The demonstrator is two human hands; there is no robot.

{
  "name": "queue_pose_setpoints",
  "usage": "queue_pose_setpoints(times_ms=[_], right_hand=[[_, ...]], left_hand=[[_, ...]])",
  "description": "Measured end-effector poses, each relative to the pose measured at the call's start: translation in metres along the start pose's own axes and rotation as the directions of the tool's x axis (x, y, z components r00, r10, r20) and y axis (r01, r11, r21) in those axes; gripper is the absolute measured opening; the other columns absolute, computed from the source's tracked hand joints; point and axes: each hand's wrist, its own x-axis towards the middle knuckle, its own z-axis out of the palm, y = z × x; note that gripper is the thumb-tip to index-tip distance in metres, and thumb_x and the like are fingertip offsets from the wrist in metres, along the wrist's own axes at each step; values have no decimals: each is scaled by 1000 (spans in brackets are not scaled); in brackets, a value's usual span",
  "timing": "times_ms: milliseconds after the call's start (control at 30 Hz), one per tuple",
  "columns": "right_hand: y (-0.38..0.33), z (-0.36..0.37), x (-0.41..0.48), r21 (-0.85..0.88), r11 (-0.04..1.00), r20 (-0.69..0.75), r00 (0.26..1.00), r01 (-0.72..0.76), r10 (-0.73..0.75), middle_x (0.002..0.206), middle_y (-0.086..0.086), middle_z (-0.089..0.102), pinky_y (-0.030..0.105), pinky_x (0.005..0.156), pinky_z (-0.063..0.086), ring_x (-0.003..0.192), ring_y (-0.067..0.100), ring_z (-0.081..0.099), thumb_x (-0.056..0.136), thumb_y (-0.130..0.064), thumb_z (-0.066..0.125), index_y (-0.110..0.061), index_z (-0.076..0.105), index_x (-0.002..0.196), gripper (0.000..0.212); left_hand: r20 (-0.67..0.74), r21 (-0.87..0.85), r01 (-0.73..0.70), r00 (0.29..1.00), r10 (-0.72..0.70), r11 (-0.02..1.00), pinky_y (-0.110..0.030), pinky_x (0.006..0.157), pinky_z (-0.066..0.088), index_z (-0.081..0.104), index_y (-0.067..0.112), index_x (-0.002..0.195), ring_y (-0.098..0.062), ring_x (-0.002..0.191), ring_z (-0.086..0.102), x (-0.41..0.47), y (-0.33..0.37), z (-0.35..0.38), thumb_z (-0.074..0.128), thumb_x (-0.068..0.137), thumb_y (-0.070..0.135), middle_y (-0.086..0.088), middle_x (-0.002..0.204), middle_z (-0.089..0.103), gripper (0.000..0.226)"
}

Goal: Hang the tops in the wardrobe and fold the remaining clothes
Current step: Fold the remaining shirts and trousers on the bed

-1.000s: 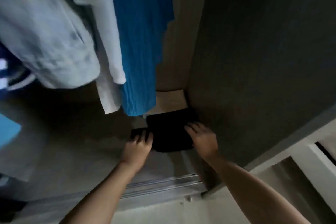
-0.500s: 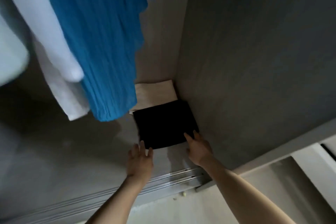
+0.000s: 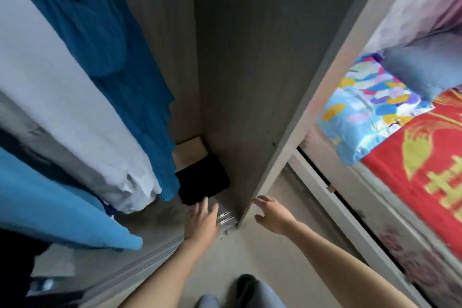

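At the lower left of the frame hangs a light blue top (image 3: pixel 62 207), and above it a white top (image 3: pixel 75 120) runs from the left edge down toward the middle. Next to it, from the upper left, hangs a teal top (image 3: pixel 112 57); its hem ends just above the wardrobe floor. Under this hem, in the back corner near the middle of the frame, lies a folded black cloth (image 3: pixel 203 180), flat on the floor of the wardrobe, and behind it a beige cloth (image 3: pixel 191 151) lies against the back wall. My left hand (image 3: pixel 203 220) is just below the black cloth, flat, with the fingers straight and a little spread; the tips reach its near edge, but I cannot tell if they touch it, and the hand holds nothing. Just right of this hand is the metal rail (image 3: pixel 226 216). The grey side wall (image 3: pixel 250 70) of the wardrobe rises through the middle. My right hand (image 3: pixel 271 215) is outside it, near its front edge, with loose, spread fingers, and it is empty. At the right is a bed with a colourful pillow (image 3: pixel 370 107) and a red blanket (image 3: pixel 425 157).
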Motion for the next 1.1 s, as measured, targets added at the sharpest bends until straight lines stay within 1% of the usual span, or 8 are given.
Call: queue_pose_setpoints(times_ms=[67, 167, 233, 300, 467, 733, 933, 1100], right_hand=[[1, -25, -38, 16, 998, -49, 997, -60, 61, 147, 5, 37, 26, 106, 31, 134, 22, 35, 92, -21, 51, -24, 36, 144, 54], [16, -67, -94, 45, 989, -159, 976, -143, 148, 145, 3, 38, 26, 108, 30, 134, 21, 34, 92, -22, 51, -25, 39, 142, 51], [36, -89, -128, 74, 976, -228, 949, -205, 217, 142, 1, 41, 25, 105, 32, 133, 20, 37, 91, -23, 53, -26, 43, 139, 50], [60, -104, -179, 124, 945, -307, 894, -302, 326, 141, -1, 43, 28, 103, 34, 132, 21, 37, 91, -25, 53, -26, 45, 137, 48], [119, -123, -293, 280, 852, -438, 731, -442, 524, 143, 0, 41, 32, 106, 33, 131, 20, 37, 93, -20, 53, -22, 44, 139, 47], [221, -87, -520, 426, 641, -490, 433, -638, 756, 145, 1, 40, 35, 108, 33, 134, 20, 34, 94, -23, 55, -24, 42, 140, 48], [266, -53, -626, 555, 499, -477, 236, -666, 847, 142, 2, 43, 36, 106, 35, 131, 18, 38, 93, -25, 55, -22, 44, 139, 47], [314, -43, -669, 608, 437, -466, 148, -663, 872, 137, 1, 47, 36, 104, 37, 130, 17, 38, 94, -24, 53, -22, 46, 137, 43]], left_hand=[[-32, 23, -79, 996, 80, 997, -34, 101, 32, 35, 22, 140, -26, 134, 30, -15, 17, -31, 43, 94, 30, -7, 153, 22, 47], [-123, 24, -182, 975, 183, 983, -35, 98, 38, 45, 23, 135, -25, 129, 40, -20, 49, -82, 54, 90, 34, -7, 148, 34, 48], [-214, 82, -329, 916, 339, 941, -36, 68, 54, 70, 19, 103, -26, 94, 65, -15, 73, -108, 85, 56, 34, -11, 115, 63, 52], [-275, 174, -458, 828, 490, 872, -31, 46, 51, 74, 17, 80, -25, 67, 67, -17, 107, -129, 92, 31, 25, -9, 89, 70, 53], [-323, 187, -671, 648, 690, 718, -37, 50, 54, 73, 10, 85, -32, 69, 67, -23, 209, -167, 86, 45, 17, -14, 89, 69, 43], [-348, 171, -880, 366, 863, 443, -44, 58, 56, 72, 11, 92, -32, 79, 69, -99, 430, -144, 90, 46, 15, -14, 93, 69, 49], [-362, 93, -942, 270, 892, 322, -38, 55, 57, 72, 10, 93, -28, 80, 69, -146, 531, -111, 91, 49, 15, -10, 93, 69, 48], [-348, 31, -962, 243, 906, 270, -40, 60, 58, 71, 12, 95, -29, 84, 69, -170, 605, -86, 89, 55, 14, -10, 96, 69, 43]])
